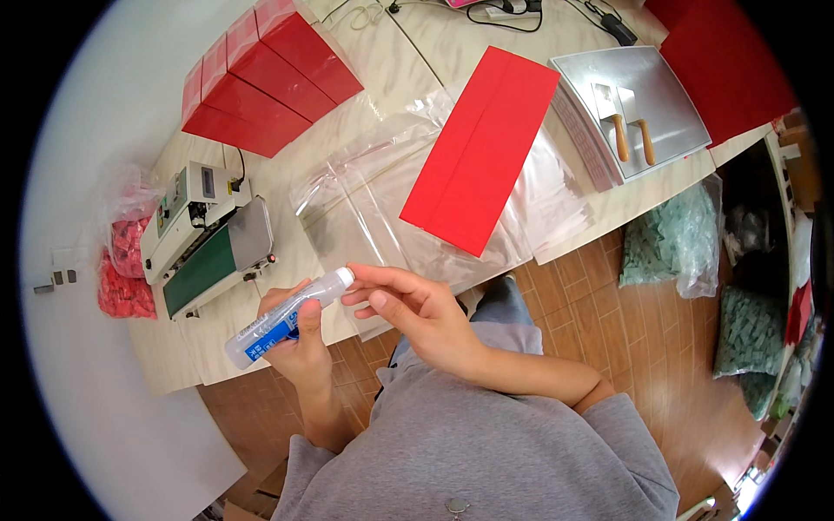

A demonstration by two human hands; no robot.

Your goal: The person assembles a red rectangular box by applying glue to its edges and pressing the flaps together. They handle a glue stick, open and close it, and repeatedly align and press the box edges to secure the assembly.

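Note:
My left hand [298, 343] is closed around a clear glue bottle [282, 326] with a blue label, its thumb pressed along the side. The bottle slants up to the right, and its white tip [345, 277] points toward my right hand [426, 321]. There the fingers are curved and apart, with the index fingertip right at the white tip; whether it touches is hard to tell. Beyond both hands, a long red cardboard piece [483, 148] with a crease down its length lies on clear plastic sheets [365, 195] on the table.
A sealing machine [204, 243] with a green belt stands at the left. Red boxes [269, 78] are stacked behind it. Two wooden-handled scrapers [621, 135] rest on a grey metal plate [669, 95] at the right. Bags of green packets [669, 239] sit beyond the table edge.

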